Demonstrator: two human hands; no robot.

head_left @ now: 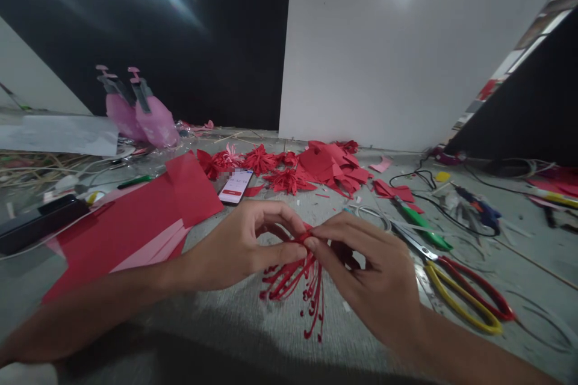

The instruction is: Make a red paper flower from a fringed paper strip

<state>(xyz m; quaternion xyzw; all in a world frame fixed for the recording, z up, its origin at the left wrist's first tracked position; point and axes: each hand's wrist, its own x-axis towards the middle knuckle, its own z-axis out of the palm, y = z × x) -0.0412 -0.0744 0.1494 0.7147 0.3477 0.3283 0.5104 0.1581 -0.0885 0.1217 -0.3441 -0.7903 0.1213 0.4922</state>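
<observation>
Between my two hands hangs a red paper tassel (289,280), its thin strips pointing down and ending in small curls. My left hand (253,246) pinches its gathered top with thumb and fingertips. From the other side, my right hand (370,264) pinches the same spot, thumb and index finger pressed together. Fingers partly hide the gathered end. Beyond my hands lie several red paper flowers (261,159) with fringed centres, beside a heap of red paper petals (332,165).
Scissors (447,280) with red and yellow handles lie at right, near a green cutter (422,225) and a glue gun (478,207). Red paper sheets (130,225), a phone (235,186) and a black case (43,222) lie left. Two pink spray bottles (156,120) stand behind.
</observation>
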